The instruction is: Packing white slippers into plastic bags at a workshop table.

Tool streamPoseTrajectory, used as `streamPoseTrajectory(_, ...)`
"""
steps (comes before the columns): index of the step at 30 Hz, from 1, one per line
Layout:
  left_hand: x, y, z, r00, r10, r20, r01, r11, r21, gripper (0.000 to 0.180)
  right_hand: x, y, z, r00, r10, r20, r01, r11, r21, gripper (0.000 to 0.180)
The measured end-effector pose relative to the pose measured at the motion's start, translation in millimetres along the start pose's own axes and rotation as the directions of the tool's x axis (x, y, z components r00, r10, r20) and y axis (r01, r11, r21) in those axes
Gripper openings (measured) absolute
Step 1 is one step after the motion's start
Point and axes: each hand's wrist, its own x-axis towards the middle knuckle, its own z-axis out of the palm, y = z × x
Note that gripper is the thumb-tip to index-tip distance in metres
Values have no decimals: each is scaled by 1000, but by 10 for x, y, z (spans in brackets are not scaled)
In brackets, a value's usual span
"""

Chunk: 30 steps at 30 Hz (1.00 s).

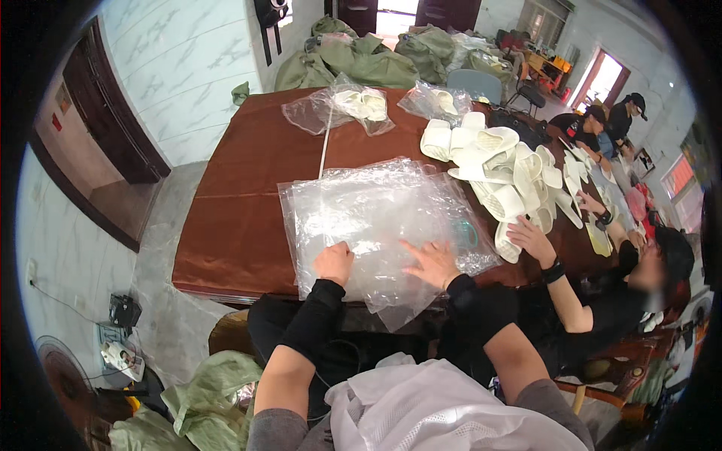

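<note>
A stack of clear plastic bags (361, 218) lies on the brown-covered table in front of me. Over its near left part, my left hand (333, 263) is closed, its fingers curled under; whatever they hold, if anything, is hidden. My right hand (432, 263) rests on the stack's near right part, fingers spread, the index finger stretched out toward the left. Right of the bags is a heap of white slippers (500, 161). A co-worker's hand (531, 240) touches a slipper at the heap's near end.
Two bagged pairs of slippers (361, 104) lie at the table's far side. The brown table (241, 203) extends left. Beside me on the right sits a co-worker (624, 301); more people sit farther along. Green sacks (368, 64) are piled behind the table, another green sack (214, 398) at my lower left.
</note>
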Motion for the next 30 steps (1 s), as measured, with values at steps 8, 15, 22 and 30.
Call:
streamPoseTrajectory(8, 142, 134, -70, 842, 101, -530, -98, 995, 34, 8, 205, -104, 293, 971, 17, -238, 4, 996, 87, 68)
streamPoseTrajectory(15, 360, -209, 101, 919, -75, -388, -32, 964, -264, 7, 442, -299, 225, 962, 69, -265, -53, 996, 67, 69)
streamPoseTrajectory(22, 243, -404, 98, 874, -312, -372, 18, 786, -618, 18, 568, -513, 214, 956, 93, -278, -86, 996, 40, 69)
streamPoseTrajectory(30, 21, -420, -333, 957, -166, -239, -16, 789, -614, 59, 844, -824, 110, 980, 39, -193, -44, 999, -24, 72)
